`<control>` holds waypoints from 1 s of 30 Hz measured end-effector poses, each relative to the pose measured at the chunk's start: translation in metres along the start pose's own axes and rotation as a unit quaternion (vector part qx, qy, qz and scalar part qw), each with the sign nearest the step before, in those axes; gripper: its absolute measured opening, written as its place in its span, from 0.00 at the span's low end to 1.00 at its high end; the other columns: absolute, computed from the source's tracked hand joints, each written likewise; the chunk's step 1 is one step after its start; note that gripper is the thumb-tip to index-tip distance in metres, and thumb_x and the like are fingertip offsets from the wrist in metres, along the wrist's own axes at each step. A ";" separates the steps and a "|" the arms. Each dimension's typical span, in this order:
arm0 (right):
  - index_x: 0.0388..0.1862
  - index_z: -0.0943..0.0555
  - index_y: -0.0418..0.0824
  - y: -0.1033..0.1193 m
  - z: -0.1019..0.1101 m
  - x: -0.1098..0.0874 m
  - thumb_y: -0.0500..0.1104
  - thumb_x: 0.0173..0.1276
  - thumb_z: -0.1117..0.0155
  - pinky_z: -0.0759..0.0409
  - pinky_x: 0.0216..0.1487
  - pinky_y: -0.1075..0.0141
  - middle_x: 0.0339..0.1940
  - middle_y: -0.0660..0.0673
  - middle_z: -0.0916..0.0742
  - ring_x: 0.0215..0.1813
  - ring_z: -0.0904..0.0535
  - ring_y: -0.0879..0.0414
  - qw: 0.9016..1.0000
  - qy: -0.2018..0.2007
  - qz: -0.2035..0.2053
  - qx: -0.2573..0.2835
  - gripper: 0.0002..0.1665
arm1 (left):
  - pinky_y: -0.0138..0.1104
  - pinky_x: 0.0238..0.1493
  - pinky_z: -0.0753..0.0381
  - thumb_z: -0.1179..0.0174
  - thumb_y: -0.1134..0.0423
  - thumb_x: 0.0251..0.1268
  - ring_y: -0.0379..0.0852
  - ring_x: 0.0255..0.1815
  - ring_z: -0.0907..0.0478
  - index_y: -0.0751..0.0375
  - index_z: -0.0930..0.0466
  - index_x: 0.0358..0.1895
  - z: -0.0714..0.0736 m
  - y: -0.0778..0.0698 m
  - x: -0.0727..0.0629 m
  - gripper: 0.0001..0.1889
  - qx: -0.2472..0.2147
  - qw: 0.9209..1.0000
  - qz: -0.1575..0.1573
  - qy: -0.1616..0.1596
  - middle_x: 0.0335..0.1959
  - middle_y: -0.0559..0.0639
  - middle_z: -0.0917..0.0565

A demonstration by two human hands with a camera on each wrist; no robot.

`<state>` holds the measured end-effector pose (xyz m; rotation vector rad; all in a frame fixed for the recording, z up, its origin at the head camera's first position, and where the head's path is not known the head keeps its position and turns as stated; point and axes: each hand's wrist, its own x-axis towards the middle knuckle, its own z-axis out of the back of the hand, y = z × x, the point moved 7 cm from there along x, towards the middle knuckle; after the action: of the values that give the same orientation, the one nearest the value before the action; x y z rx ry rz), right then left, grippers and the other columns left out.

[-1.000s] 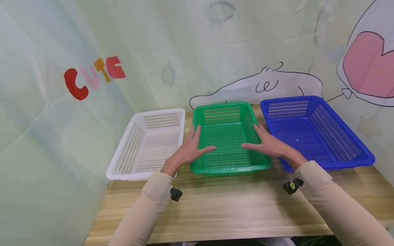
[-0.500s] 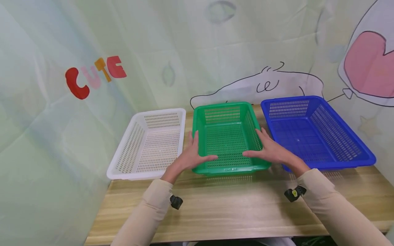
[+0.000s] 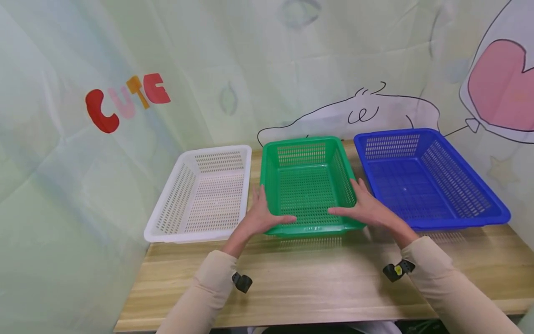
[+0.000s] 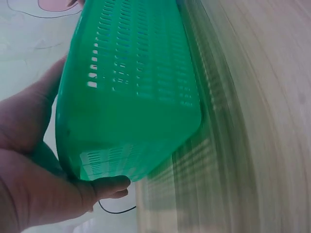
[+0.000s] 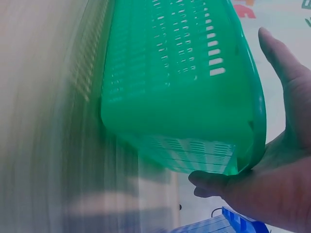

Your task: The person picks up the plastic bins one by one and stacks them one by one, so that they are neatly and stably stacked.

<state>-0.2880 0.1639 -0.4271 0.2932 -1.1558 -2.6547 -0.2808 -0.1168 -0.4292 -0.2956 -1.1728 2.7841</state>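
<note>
- Bracketing the green basket [image 3: 306, 190] at its front corners, with left hand [image 3: 260, 218] and right hand [image 3: 368, 208] about equally near.
- Spread on the left, with fingers outside the basket's left wall and thumb above the inside.
- Mirrored on the right, equally spread; cannot tell whether pressing.
- Resting on the table [image 3: 308, 283], with long axis apparently front to back.
- Flanked by the white basket [image 3: 217, 202] to its left, the blue basket [image 3: 410, 185] to its right.
</note>
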 end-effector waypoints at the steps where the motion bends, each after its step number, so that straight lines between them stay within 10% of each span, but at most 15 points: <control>1: 0.82 0.64 0.36 -0.001 -0.001 -0.001 0.69 0.58 0.30 0.56 0.68 0.27 0.80 0.26 0.58 0.78 0.67 0.29 1.000 -0.001 -0.003 -0.001 0.74 | 0.59 0.71 0.44 0.25 0.35 0.45 0.66 0.79 0.61 0.62 0.73 0.80 0.000 0.001 0.000 0.74 -0.009 1.000 0.003 -0.001 0.79 0.67 0.71; 6: 0.82 0.65 0.37 -0.003 -0.003 -0.007 0.68 0.57 0.28 0.53 0.68 0.28 0.80 0.26 0.57 0.79 0.62 0.29 1.000 -0.006 -0.008 0.007 0.75 | 0.59 0.73 0.48 0.25 0.38 0.48 0.64 0.80 0.65 0.63 0.73 0.80 -0.001 0.005 -0.004 0.71 -0.038 0.999 0.008 -0.009 0.80 0.68 0.68; 17: 0.83 0.65 0.40 -0.007 -0.007 -0.022 0.59 0.53 0.20 0.44 0.69 0.32 0.80 0.30 0.50 0.76 0.48 0.32 0.998 -0.018 0.009 0.060 0.77 | 0.53 0.67 0.34 0.20 0.50 0.46 0.57 0.71 0.36 0.56 0.62 0.81 -0.002 0.003 -0.016 0.66 -0.142 0.987 -0.063 -0.030 0.73 0.61 0.38; 30: 0.83 0.68 0.45 -0.018 -0.010 -0.024 0.61 0.50 0.19 0.45 0.69 0.32 0.81 0.31 0.51 0.78 0.52 0.30 0.997 -0.027 -0.018 0.074 0.81 | 0.56 0.71 0.41 0.18 0.59 0.45 0.61 0.75 0.43 0.50 0.69 0.82 -0.006 0.007 -0.021 0.70 -0.198 0.979 -0.043 0.013 0.79 0.61 0.48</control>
<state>-0.2644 0.1754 -0.4448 0.2712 -1.3785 -2.6270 -0.2588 -0.1205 -0.4354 -0.3027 -1.6848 2.4471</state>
